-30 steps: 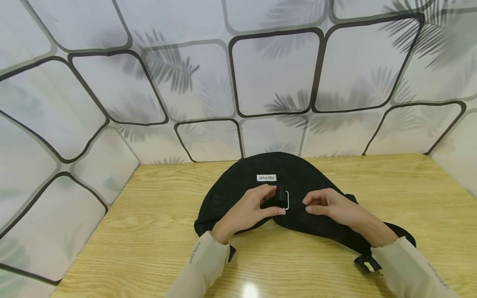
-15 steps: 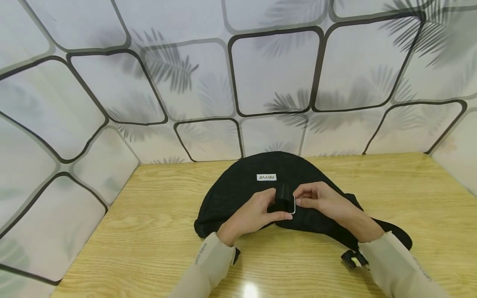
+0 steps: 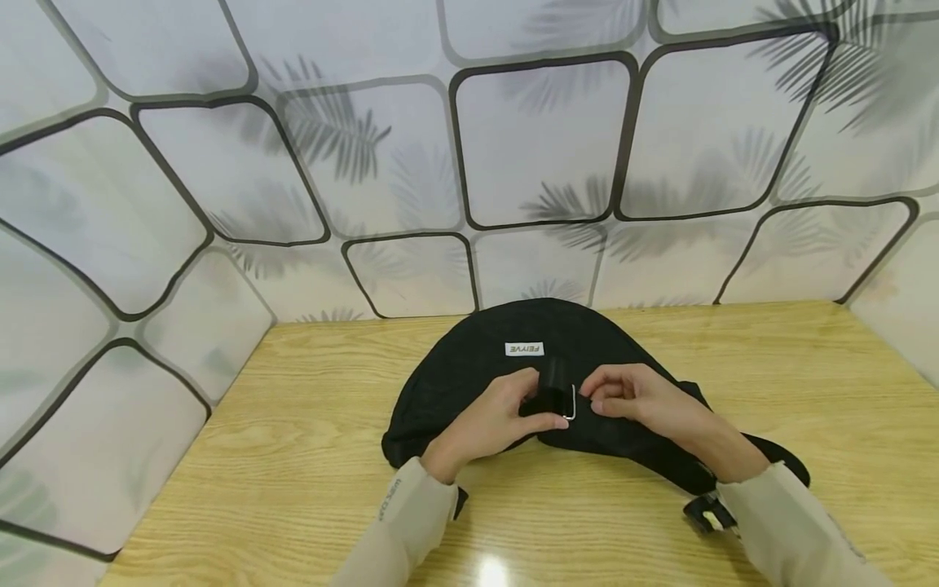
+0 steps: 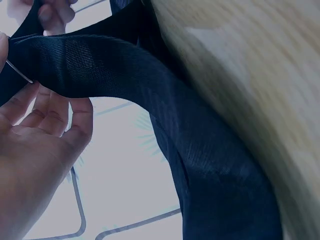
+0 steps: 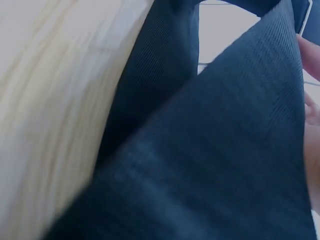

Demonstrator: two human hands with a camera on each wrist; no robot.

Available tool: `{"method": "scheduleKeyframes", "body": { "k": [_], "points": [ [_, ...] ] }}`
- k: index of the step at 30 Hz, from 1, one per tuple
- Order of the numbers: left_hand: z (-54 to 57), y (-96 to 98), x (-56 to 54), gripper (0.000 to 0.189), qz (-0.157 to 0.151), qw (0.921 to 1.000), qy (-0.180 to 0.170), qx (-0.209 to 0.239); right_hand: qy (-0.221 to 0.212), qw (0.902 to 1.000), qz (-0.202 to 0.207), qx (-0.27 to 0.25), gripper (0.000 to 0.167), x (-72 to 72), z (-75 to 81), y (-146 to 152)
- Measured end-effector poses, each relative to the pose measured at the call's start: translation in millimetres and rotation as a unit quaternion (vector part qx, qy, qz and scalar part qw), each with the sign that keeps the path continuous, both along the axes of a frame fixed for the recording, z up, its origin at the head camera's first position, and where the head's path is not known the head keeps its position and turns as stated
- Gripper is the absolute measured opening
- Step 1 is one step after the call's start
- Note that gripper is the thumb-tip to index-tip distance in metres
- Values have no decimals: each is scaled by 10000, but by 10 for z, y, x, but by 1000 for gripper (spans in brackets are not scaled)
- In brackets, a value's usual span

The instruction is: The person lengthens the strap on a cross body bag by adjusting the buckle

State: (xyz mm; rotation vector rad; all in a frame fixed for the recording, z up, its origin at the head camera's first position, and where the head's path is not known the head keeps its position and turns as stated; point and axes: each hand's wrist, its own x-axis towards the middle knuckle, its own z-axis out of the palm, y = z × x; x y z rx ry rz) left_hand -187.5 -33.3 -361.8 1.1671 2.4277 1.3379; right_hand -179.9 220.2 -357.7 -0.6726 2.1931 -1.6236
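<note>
A black crescent-shaped bag (image 3: 447, 383) with a white label (image 3: 524, 349) lies on the table. Over its middle, my left hand (image 3: 499, 416) pinches a thin metal ring (image 3: 574, 405) at a raised loop of black strap (image 3: 553, 381). From the left wrist, the strap (image 4: 125, 67) arches past my fingers, the ring (image 4: 20, 72) at my fingertips. My right hand (image 3: 649, 399) is just right of the ring, thumb and fingers curled together on the strap. Wide webbing (image 5: 200, 150) fills the right wrist view and hides most of that hand.
A black buckle (image 3: 707, 514) hangs by my right sleeve, and a dark strap end (image 3: 460, 501) shows beside the left one. The wooden table (image 3: 293, 424) meets a patterned cloth backdrop (image 3: 543, 147) behind and at the sides.
My right hand came left to the ring, touching it half a second ago, then drew slightly back. My left hand moved the ring a little right, then partly back.
</note>
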Motion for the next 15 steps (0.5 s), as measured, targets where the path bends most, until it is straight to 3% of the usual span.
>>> {"method": "scheduleKeyframes", "body": {
  "k": [7,15],
  "points": [
    [-7,48,6,28,-185,9996,-230,36,73,9980,99,-619,13,-32,3,-99],
    [38,12,15,39,7,9997,-122,-211,219,9974,-3,-680,22,-24,33,-158]
  ]
}}
